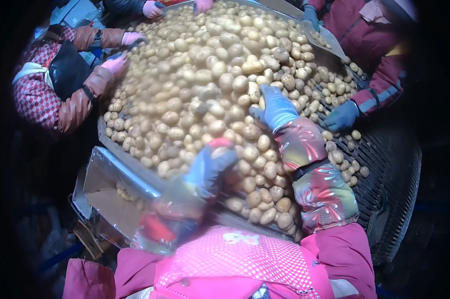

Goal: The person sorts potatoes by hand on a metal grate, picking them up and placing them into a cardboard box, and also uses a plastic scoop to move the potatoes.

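A broad heap of potatoes (205,94) spreads over the sorting table before me. My right hand (275,107), in a blue glove, reaches into the middle of the heap. Its thumb and fingers close around a potato (261,102) that is partly hidden by the glove. Nearer to my body, my left hand (211,167), in a blue glove with a red patch, is over the front of the heap. Motion smears its fingers, and I cannot tell what they hold. Larger potatoes (267,207) lie between my forearms.
A lined cardboard box (103,202) with some potatoes stands at the front left. Dark slatted grating (384,172) runs along the right side. Gloved co-workers' hands (116,65) work at the left and far edges. At the right, another person holds a scoop (329,42).
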Available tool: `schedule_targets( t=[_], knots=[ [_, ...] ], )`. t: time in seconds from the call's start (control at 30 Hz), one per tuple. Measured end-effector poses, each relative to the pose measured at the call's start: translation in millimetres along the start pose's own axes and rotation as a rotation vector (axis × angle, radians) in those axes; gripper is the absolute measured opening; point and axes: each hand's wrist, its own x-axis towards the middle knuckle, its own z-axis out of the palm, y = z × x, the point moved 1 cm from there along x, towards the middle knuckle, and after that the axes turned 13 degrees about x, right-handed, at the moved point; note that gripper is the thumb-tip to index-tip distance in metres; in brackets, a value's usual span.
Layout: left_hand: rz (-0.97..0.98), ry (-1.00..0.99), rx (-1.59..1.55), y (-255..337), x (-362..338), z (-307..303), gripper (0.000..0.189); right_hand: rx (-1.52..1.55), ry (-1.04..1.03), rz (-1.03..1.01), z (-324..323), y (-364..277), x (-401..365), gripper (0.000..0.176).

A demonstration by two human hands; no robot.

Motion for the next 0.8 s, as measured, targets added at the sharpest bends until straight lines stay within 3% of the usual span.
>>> schedule_targets(
  t=[0.03,0.17,0.27,0.3,0.33,0.4,0.43,0.53,0.7,0.8],
  knots=[
    [-0.064,0.013,-0.057,3,-1,-4,0.048,-0.042,-0.014,0.052,-4,-10,2,0.070],
    [0.839,0.168,1.022,1,7,-20,0.028,0.059,-0.003,0.159,-7,0,6,0.065],
    [0.689,0.133,0.922,-30,21,-37,0.032,0.125,0.084,-0.080,-2,-3,10,0.057],
    [0.551,0.056,0.518,-32,20,-36,0.028,0.067,0.131,-0.165,11,2,21,0.061],
    [0.400,-0.005,0.116,-33,19,-31,0.027,-0.043,-0.132,0.115,-8,-28,19,0.069],
    [0.182,0.041,-0.329,-25,18,-22,0.033,-0.106,-0.165,0.157,-11,-37,25,0.074],
    [0.121,0.132,-0.374,-13,18,-17,0.040,-0.101,-0.144,0.119,-5,-35,30,0.077],
    [0.207,0.104,-0.341,-18,15,-30,0.064,-0.128,-0.109,0.133,-1,-41,31,0.076],
    [0.324,0.027,-0.171,-12,-5,-29,0.051,0.340,0.125,-0.033,-3,-12,11,0.065],
    [0.193,-0.213,-0.394,-5,-7,-19,0.058,0.684,-0.036,-0.060,-12,-62,-51,0.061]
  ],
)
